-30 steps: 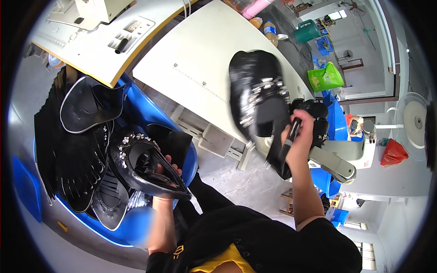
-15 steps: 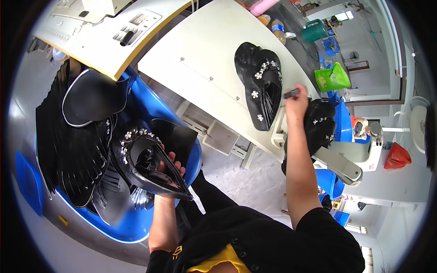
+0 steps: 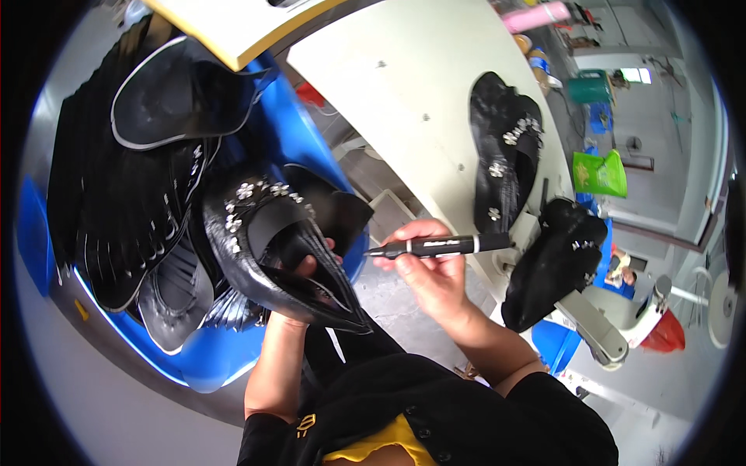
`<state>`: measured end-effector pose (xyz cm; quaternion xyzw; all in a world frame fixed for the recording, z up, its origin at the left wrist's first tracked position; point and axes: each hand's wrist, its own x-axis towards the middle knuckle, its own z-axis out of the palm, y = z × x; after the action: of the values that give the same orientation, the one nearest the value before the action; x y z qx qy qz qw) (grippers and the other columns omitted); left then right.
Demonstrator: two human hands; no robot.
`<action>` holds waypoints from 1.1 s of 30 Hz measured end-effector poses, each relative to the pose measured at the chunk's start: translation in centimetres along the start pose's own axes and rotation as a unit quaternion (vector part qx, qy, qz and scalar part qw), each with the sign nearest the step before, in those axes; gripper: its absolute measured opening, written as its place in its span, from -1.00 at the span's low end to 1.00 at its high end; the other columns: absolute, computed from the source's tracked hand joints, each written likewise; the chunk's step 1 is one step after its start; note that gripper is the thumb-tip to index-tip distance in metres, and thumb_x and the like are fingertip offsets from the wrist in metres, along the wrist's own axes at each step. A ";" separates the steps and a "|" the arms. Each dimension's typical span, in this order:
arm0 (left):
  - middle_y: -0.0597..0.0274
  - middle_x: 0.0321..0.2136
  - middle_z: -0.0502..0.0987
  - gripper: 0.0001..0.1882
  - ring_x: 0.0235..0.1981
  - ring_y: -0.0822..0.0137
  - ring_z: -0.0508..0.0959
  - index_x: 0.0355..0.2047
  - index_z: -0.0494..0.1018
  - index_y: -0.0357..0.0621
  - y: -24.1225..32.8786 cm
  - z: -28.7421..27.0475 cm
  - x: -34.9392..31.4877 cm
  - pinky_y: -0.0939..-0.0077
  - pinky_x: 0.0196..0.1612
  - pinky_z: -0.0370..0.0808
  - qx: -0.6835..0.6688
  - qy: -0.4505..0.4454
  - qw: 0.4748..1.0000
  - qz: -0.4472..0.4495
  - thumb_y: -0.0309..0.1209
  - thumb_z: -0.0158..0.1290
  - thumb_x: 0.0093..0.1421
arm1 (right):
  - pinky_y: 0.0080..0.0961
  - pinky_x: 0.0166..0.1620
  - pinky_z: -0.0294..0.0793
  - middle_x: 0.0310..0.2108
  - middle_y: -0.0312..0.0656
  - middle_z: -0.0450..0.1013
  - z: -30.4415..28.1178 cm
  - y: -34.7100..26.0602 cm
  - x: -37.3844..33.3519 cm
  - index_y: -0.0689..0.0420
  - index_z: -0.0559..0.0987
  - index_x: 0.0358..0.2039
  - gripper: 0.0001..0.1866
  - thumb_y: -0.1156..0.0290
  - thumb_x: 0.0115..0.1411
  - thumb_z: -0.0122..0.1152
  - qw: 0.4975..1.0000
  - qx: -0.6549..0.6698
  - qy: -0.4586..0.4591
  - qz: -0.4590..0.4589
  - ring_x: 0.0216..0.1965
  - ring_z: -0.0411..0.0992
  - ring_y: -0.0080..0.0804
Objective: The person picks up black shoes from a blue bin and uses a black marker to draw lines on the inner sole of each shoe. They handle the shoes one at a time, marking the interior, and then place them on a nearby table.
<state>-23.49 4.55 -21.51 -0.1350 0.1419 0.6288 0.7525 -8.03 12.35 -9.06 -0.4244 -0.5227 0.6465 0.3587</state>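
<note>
My left hand (image 3: 307, 268) grips a glossy black shoe upper (image 3: 287, 291) trimmed with silver flower ornaments. Its fingers reach inside the opening, and the pointed end faces toward me. In my right hand (image 3: 435, 283) is a black marker pen (image 3: 454, 245), pinched between thumb and fingers. The pen's narrow tip points left toward the upper, with a gap between them. Below and behind the held upper, a blue tub (image 3: 299, 144) holds many more black uppers (image 3: 116, 202), some with pale edges.
On the white table (image 3: 373, 85) lies a stack of decorated black uppers (image 3: 497, 140). More uppers (image 3: 544, 264) hang over the pale arm of a machine (image 3: 594, 330) at the right. A green bag (image 3: 600, 172), a pink roll (image 3: 536, 15) and a yellow-edged tabletop (image 3: 268, 39) stand further off.
My right hand has come back from the table's far right edge to near the upper, bringing the marker with it. My left hand still holds the upper. The view has shifted.
</note>
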 end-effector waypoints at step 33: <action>0.20 -0.19 0.50 -0.57 -0.21 0.38 0.51 -0.07 0.39 -0.25 0.7 1.1 0.5 0.50 -0.13 0.50 0.043 -0.001 0.997 0.067 -0.61 0.14 0.00 | -0.77 -0.39 0.35 -0.31 -0.09 0.46 1.1 3.3 7.0 0.24 0.35 -0.29 -0.81 0.68 0.06 0.06 0.974 -0.102 -0.199 0.031 -0.41 0.38 -0.68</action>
<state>-24.04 5.50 -20.74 -0.0927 0.1766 0.6710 0.7141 -11.81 17.64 -13.42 -0.3373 -0.6334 0.6723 0.1818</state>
